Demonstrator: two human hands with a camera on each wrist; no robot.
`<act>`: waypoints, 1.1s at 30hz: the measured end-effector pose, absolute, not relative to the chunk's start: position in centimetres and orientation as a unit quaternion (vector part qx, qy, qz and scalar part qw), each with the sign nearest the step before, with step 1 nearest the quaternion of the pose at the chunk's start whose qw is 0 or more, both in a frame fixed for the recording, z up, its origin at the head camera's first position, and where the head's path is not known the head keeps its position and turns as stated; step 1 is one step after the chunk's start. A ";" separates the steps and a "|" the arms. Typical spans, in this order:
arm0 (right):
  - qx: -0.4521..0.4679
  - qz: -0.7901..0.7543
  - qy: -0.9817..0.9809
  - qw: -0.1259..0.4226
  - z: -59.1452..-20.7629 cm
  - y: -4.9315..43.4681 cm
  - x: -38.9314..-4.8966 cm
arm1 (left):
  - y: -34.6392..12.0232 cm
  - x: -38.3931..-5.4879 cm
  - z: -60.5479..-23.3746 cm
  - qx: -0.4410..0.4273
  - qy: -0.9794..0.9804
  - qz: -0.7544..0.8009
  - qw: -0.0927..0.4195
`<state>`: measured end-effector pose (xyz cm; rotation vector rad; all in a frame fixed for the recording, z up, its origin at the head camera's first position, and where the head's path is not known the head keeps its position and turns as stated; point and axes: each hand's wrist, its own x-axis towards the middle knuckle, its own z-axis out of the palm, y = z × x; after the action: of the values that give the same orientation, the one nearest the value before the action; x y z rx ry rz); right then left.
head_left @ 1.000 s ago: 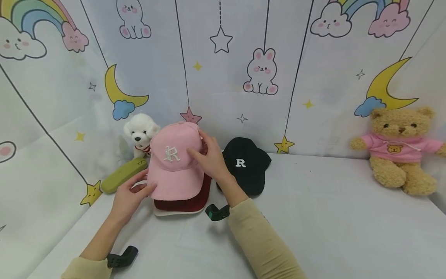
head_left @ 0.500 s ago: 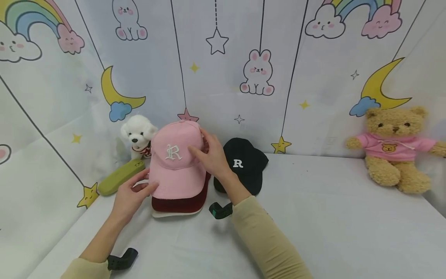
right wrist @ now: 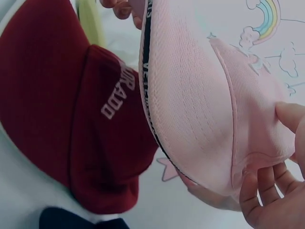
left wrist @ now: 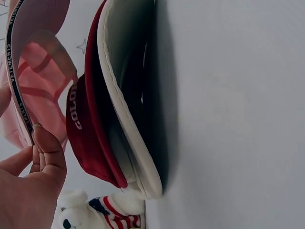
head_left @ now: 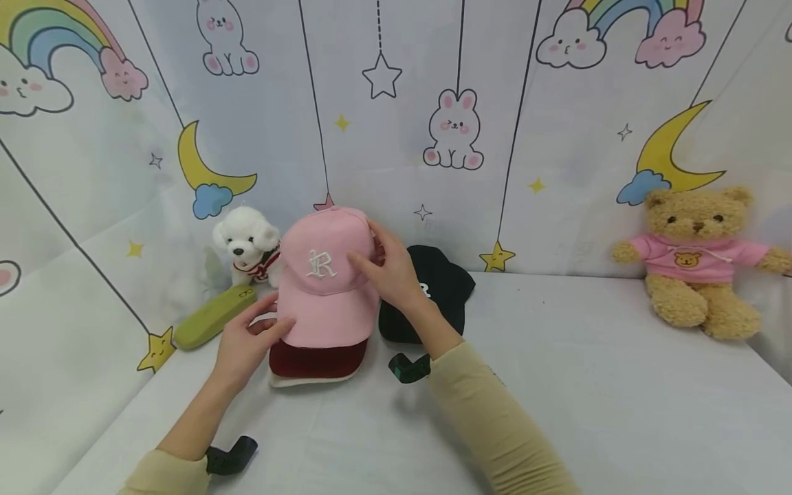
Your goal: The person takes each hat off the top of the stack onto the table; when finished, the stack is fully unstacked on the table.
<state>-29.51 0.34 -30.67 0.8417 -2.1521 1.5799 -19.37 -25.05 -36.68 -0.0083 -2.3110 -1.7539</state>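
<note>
Both hands hold a pink baseball cap [head_left: 328,316] with a white letter R, raised off a stack of caps. At the brim's left edge my left hand [head_left: 244,347] pinches it between thumb and fingers. My right hand [head_left: 396,275] grips the right side of the crown. Below it lies a dark red cap [right wrist: 107,129] with white lettering on its side, apart from the pink one in both wrist views. Under the red cap sits a white cap [left wrist: 126,100], mostly covered in the head view.
A black cap [head_left: 442,302] with a white R stands right of the stack, partly behind my right hand. A white plush dog [head_left: 247,237] and a green glasses case [head_left: 213,317] are at the left. A teddy bear [head_left: 699,240] sits far right against the patterned backdrop.
The pink cap has moved up and to the right with both hands, and more of the red cap's brim shows. The red, white and black caps stay in place.
</note>
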 end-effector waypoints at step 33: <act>0.259 0.552 -0.772 0.179 -29.6 9.2 -29.6 | -17.0 -22.3 -35.6 -0.077 -0.794 -0.589 0.131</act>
<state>-29.55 9.19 -29.58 0.7316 -2.1826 1.5612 -22.34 -17.03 -35.62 -0.2234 -2.3046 -1.7098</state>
